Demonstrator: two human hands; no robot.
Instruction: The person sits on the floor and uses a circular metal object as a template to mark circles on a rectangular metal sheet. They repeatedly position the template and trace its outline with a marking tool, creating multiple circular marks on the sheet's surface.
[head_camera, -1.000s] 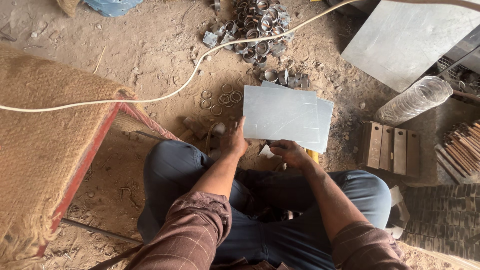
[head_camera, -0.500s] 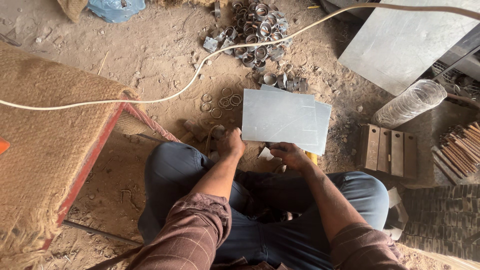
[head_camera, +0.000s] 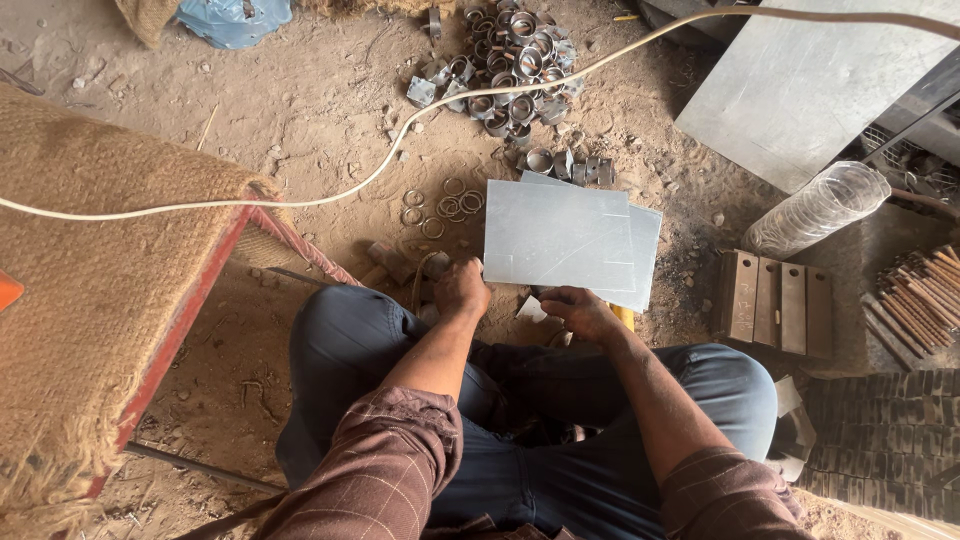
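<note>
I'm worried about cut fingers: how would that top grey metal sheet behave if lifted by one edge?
The top sheet looks thin and flat, so it would probably flex slightly rather than flop. Its bare, scratched surface lies on a second sheet, so it may slide. Both hands sit at its near edge, which looks sharp.

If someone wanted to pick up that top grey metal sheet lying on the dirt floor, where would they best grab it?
Probably by the near edge of the top metal sheet, coming from the seated person's side. It lies flat on a second sheet, so fingers can only pinch an edge, and both the left hand and right hand are already at that edge. The far side is crowded by metal rings.
</note>
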